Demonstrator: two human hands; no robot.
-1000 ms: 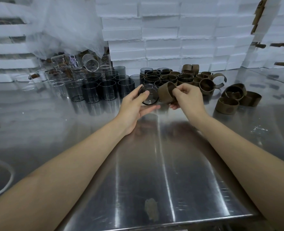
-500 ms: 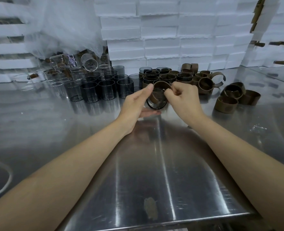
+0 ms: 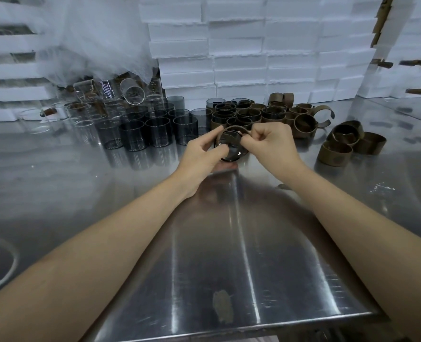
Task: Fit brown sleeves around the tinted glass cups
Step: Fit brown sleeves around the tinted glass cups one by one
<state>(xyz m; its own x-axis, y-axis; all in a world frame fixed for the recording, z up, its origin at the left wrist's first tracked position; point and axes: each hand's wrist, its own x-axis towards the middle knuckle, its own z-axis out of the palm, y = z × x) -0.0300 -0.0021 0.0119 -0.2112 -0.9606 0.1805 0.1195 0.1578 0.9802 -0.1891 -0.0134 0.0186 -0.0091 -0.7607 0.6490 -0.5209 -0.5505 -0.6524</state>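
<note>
Between hands: tinted cup [image 3: 231, 150], brown sleeve [image 3: 232, 129] around rim; left hand [image 3: 200, 154] cradling cup, right hand [image 3: 270, 143] pinching sleeve.

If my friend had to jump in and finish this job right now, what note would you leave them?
Left hand: grips a dark tinted glass cup, tipped on its side, above the steel table.
Right hand: pinches a brown band-shaped sleeve, partly round that cup.
Done: sleeved cups clustered behind the hands.
To do: finish this sleeve, then bare tinted cups at back left, using loose sleeves at right.
</note>
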